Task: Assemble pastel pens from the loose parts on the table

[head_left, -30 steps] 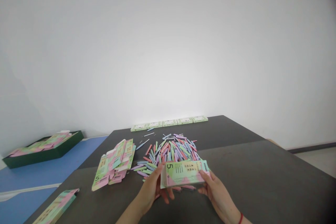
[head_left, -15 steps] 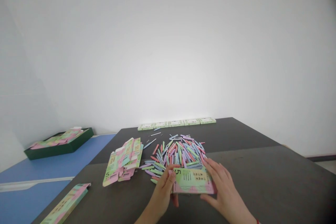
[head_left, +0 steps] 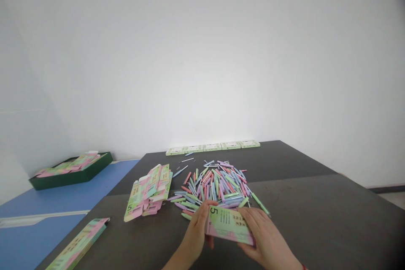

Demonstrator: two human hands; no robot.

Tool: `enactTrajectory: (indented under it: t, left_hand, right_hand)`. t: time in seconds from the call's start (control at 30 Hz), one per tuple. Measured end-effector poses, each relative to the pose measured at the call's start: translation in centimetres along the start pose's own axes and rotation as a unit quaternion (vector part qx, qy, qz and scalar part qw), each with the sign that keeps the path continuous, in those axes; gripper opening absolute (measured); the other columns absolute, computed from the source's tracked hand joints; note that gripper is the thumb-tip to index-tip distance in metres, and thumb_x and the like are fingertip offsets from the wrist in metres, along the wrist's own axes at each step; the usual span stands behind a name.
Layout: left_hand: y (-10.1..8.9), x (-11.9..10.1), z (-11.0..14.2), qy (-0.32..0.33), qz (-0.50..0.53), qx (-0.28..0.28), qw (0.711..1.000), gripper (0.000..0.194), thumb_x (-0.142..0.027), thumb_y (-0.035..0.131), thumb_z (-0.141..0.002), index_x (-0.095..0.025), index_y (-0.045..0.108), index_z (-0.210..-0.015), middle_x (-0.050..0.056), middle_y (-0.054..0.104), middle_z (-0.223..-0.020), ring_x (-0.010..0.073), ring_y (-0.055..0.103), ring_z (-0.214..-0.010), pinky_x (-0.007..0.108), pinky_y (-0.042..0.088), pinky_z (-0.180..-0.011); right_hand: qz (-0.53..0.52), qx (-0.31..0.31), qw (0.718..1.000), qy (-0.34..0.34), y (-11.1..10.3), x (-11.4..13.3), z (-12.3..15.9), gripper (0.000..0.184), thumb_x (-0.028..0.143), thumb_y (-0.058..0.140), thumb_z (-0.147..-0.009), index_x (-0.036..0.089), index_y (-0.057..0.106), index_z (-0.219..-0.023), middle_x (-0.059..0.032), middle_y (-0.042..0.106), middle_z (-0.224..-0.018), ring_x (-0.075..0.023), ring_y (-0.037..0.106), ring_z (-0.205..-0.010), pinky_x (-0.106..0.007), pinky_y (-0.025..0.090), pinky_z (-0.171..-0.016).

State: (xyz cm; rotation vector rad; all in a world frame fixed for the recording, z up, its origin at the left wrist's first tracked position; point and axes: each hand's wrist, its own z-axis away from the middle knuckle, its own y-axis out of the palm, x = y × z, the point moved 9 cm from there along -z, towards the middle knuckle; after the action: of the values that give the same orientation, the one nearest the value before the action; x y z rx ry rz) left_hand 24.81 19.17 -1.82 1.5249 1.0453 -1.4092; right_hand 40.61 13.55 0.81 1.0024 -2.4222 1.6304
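A green and pink printed carton [head_left: 228,224] marked with a 5 is held between both hands, just in front of the pen pile. My left hand [head_left: 196,228] grips its left end, thumb and fingers closed on the edge. Around the right end, my right hand [head_left: 262,234] is wrapped with fingers over the top and thumb below. The carton is tilted, its right end lower and nearer to me. Beyond it lies a heap of pastel pens [head_left: 218,185] in green, pink, blue and purple. One green pen [head_left: 261,204] lies beside my right hand.
Flattened cartons [head_left: 148,192] lie left of the pens; a carton stack [head_left: 77,244] sits at the near left. Several pale green boxes [head_left: 211,147] line the far edge of the dark table [head_left: 300,211]. A green tray [head_left: 72,179] of cartons stands on a blue surface.
The carton has turned, its right end coming down toward me. My right hand has moved slightly left and down with it, uncovering the green pen on the right.
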Motion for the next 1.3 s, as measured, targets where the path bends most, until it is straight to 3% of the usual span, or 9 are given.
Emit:
enactTrajectory:
  t: [0.3,0.5,0.67,0.83,1.03,1.3]
  left_hand:
    - [0.8,0.2,-0.5,-0.026,0.048,0.075,0.996,0.047,-0.057,0.039,-0.086,-0.016,0.050,-0.108,0.000,0.059,-0.062,0.0109,0.053,-0.039,0.019,0.039,-0.032]
    - [-0.1,0.5,-0.2,-0.011,0.040,0.019,0.999,0.043,-0.054,0.040,-0.087,-0.018,0.055,-0.106,0.000,0.057,-0.069,0.0151,0.057,-0.059,0.024,0.045,-0.051]
    - [0.1,-0.2,0.0,0.032,0.038,0.017,0.999,0.034,-0.042,0.037,-0.091,-0.017,0.054,-0.107,0.002,0.063,-0.081,0.0181,0.058,-0.073,0.029,0.044,-0.068]
    - [0.6,-1.9,0.4,0.071,0.047,0.028,0.996,0.030,-0.035,0.035,-0.091,-0.017,0.056,-0.104,0.005,0.064,-0.094,0.0199,0.059,-0.081,0.031,0.043,-0.073]
    - [0.6,-1.7,0.1,0.050,0.018,0.039,0.998,0.033,-0.035,0.034,-0.090,-0.016,0.058,-0.102,0.004,0.064,-0.085,0.0191,0.058,-0.074,0.030,0.042,-0.068]
    - [1.3,-1.3,0.4,0.024,0.165,0.062,0.984,0.037,-0.042,0.032,-0.090,-0.018,0.053,-0.111,0.009,0.063,-0.100,0.0252,0.061,-0.090,0.038,0.044,-0.077]
  right_hand:
    - [-0.024,0.002,1.000,-0.007,-0.4,0.6,0.0,0.057,0.023,0.060,-0.069,0.022,0.048,-0.124,-0.0085,0.057,-0.122,-0.0281,0.050,-0.110,-0.042,0.036,-0.096]
    - [-0.024,0.023,0.999,-0.012,0.2,0.8,0.0,0.067,0.019,0.061,-0.063,0.022,0.046,-0.128,-0.0084,0.055,-0.126,-0.0286,0.049,-0.112,-0.041,0.033,-0.099]
    - [0.003,0.038,0.999,-0.006,0.8,0.8,0.0,0.070,0.018,0.059,-0.061,0.017,0.044,-0.129,-0.0107,0.055,-0.127,-0.0292,0.049,-0.112,-0.044,0.035,-0.099]
    - [0.025,0.038,0.999,-0.010,0.9,1.0,0.2,0.068,0.019,0.057,-0.062,0.013,0.044,-0.128,-0.0136,0.056,-0.126,-0.0291,0.051,-0.111,-0.044,0.038,-0.097]
    - [0.015,0.049,0.999,-0.019,1.1,1.2,0.1,0.067,0.020,0.058,-0.063,0.014,0.044,-0.129,-0.0138,0.054,-0.129,-0.0291,0.050,-0.115,-0.044,0.037,-0.099]
    - [0.014,0.088,0.996,0.012,2.1,1.2,0.1,0.067,0.024,0.059,-0.063,0.011,0.047,-0.128,-0.0172,0.055,-0.128,-0.0311,0.051,-0.115,-0.045,0.038,-0.099]
